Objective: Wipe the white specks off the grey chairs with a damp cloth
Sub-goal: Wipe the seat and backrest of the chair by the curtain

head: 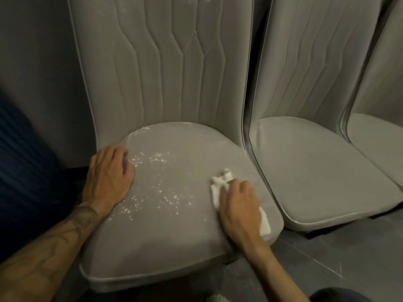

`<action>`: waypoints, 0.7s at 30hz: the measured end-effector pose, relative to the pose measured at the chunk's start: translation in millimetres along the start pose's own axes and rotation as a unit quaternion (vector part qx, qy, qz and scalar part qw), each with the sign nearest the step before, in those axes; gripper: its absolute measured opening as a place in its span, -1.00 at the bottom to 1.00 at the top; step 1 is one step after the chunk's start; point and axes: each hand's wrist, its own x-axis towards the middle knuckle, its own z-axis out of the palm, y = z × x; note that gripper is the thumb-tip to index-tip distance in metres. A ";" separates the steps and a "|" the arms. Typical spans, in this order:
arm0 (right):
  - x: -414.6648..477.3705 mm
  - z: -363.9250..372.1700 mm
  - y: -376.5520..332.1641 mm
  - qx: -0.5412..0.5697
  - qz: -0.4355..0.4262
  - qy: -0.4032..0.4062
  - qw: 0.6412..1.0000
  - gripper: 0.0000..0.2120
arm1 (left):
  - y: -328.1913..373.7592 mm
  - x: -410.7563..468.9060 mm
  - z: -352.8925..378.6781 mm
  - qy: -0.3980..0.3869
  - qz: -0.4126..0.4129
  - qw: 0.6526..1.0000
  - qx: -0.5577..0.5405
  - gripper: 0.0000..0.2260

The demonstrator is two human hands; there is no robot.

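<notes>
A grey padded chair [174, 232] fills the middle of the view, its tall stitched back rising behind the seat. White specks [157, 192] are scattered over the left and middle of the seat. My left hand [109, 177] rests flat on the seat's left edge, fingers pointing toward the chair back. My right hand [238, 205] presses a crumpled white cloth [220, 184] onto the right side of the seat, fingers curled over it; one end of the cloth sticks out beyond the fingertips and the other trails out behind the hand near the seat's right edge.
A second grey chair [316, 177] stands close on the right, and part of a third [379, 144] shows at the far right edge. A dark blue ribbed surface [24, 171] lies at the left. Grey floor tiles [327, 258] run below the seats.
</notes>
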 end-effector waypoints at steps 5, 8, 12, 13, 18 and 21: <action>-11.1 -2.6 -6.0 0.041 -0.110 -0.056 0.992 -0.78 | -0.3 -0.4 -1.1 0.002 0.005 1.000 0.007 -0.62; -9.3 -9.8 22.2 0.024 -0.004 -0.002 1.000 -0.81 | -0.9 -0.7 0.3 0.004 0.008 1.000 0.009 -0.62; -34.9 7.6 -20.4 0.011 0.053 0.057 0.997 -0.90 | -1.5 -0.1 1.8 0.010 0.007 1.000 0.011 -0.64; -43.9 13.3 -35.0 0.021 0.023 0.058 0.998 -0.91 | -1.9 -0.1 1.7 0.012 0.007 1.000 0.012 -0.64; -37.0 4.6 -15.7 0.016 -0.086 0.005 0.996 -0.84 | -3.5 -0.6 2.7 0.007 0.005 1.000 0.012 -0.63; -28.3 -1.0 -1.3 0.010 0.038 0.032 0.999 -0.85 | -1.1 0.8 3.1 0.014 0.008 1.000 0.012 -0.66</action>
